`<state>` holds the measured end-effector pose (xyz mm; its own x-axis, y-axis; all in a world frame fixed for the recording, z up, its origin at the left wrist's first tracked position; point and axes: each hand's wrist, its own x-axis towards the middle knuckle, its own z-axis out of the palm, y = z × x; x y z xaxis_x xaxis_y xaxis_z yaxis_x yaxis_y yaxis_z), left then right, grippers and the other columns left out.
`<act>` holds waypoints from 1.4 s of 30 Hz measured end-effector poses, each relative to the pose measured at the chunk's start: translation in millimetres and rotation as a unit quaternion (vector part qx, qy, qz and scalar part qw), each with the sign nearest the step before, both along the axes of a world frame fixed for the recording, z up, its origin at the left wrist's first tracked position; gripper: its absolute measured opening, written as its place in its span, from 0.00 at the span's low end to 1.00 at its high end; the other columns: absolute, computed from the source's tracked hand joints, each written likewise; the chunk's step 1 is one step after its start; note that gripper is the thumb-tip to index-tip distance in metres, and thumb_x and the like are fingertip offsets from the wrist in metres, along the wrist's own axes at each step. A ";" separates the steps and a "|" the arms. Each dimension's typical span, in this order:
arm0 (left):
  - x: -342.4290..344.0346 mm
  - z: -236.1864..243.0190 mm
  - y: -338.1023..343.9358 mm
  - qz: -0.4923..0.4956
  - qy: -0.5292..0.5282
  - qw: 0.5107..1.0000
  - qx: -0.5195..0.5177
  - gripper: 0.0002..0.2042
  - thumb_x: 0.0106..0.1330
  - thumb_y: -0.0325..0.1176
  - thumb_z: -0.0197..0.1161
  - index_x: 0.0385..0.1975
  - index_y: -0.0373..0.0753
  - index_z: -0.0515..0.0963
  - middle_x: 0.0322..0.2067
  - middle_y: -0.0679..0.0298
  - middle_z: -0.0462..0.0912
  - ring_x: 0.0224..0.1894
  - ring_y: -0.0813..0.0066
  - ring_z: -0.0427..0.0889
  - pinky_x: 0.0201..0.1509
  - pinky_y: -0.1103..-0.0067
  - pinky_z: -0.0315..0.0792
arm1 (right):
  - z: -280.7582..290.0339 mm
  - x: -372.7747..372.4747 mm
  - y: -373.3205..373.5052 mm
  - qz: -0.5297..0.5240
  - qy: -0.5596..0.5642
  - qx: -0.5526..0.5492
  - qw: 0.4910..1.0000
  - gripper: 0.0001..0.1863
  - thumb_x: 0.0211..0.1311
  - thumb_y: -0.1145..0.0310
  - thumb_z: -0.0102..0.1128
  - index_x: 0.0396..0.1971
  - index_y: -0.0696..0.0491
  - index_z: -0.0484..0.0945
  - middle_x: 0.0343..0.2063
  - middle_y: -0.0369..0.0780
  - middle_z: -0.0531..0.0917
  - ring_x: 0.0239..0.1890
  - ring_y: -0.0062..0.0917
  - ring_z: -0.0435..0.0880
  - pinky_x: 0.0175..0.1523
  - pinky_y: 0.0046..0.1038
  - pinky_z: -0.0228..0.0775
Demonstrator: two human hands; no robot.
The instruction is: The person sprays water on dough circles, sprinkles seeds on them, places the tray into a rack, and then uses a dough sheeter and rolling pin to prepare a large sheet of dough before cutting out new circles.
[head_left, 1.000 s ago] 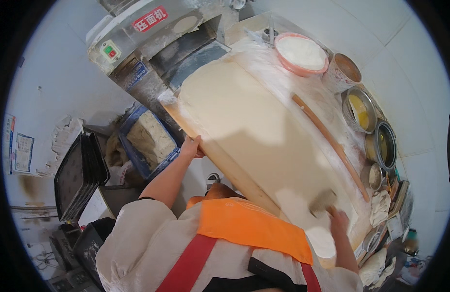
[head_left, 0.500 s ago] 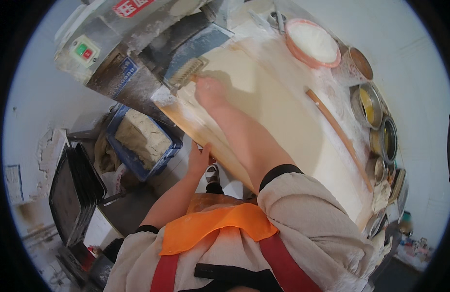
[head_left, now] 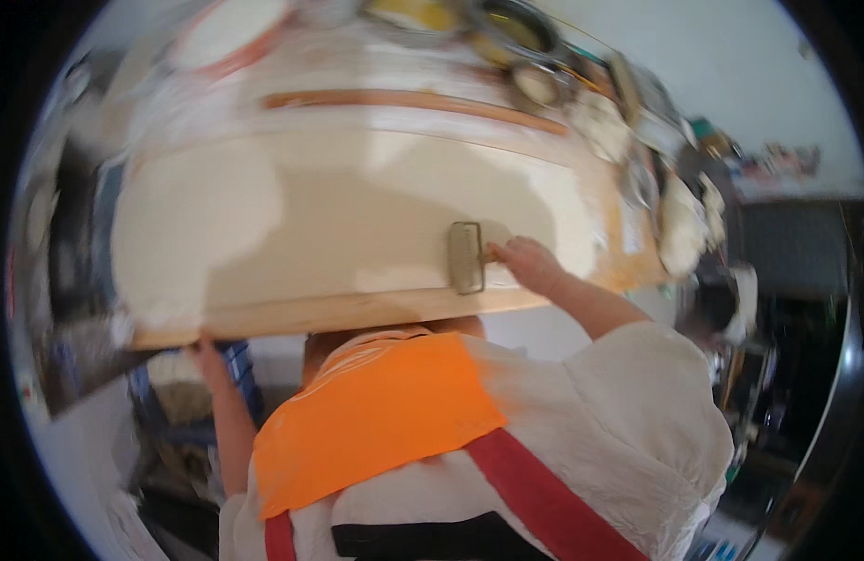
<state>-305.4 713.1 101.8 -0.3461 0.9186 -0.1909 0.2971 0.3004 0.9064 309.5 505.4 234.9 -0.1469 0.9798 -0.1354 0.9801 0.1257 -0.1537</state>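
A wide, pale sheet of dough (head_left: 357,201) lies flat along the worktable. My right hand (head_left: 528,264) is closed around the handle of a dough docker (head_left: 466,257), whose roller in a metal frame rests on the near right part of the sheet. At the table's front wooden edge (head_left: 376,307), toward the left, my left hand (head_left: 207,360) touches the wood. Its fingers are blurred and partly hidden there.
Behind the dough lies a long wooden rolling pin (head_left: 413,105). A pink-rimmed bowl of flour (head_left: 231,37) and several metal bowls (head_left: 516,33) line the far side. Below the left edge sits a blue tub (head_left: 240,369); dough lumps (head_left: 682,224) are at the right.
My view has swung to the right. The docker, in my right hand, has gone from the dough's left end to its right part. My left hand stays by the front edge.
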 end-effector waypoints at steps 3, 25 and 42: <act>41.3 33.6 -2.7 -0.007 0.452 0.890 0.060 0.33 0.67 0.45 0.57 0.65 0.30 0.58 0.65 0.43 0.58 0.67 0.46 0.57 0.69 0.62 0.54 | 15.8 116.7 -90.4 -0.091 -0.067 -0.029 0.993 0.18 0.58 0.74 0.54 0.49 0.48 0.76 0.28 0.40 0.76 0.36 0.36 0.76 0.43 0.37 0.69; 224.1 78.3 -52.0 -0.447 0.441 0.759 0.172 0.29 0.66 0.41 0.52 0.66 0.38 0.58 0.69 0.56 0.55 0.72 0.53 0.48 0.72 0.54 0.39 | 58.6 252.3 -118.0 -0.312 -0.094 -0.083 0.942 0.11 0.57 0.69 0.57 0.41 0.46 0.81 0.35 0.43 0.81 0.41 0.40 0.78 0.47 0.39 0.69; 178.0 105.0 7.3 -0.478 0.445 0.745 0.133 0.33 0.60 0.43 0.60 0.65 0.36 0.60 0.68 0.54 0.55 0.72 0.54 0.49 0.71 0.49 0.39 | -29.6 13.7 300.7 -0.203 0.137 0.147 0.958 0.20 0.50 0.66 0.65 0.44 0.57 0.78 0.43 0.45 0.79 0.51 0.41 0.74 0.58 0.39 0.64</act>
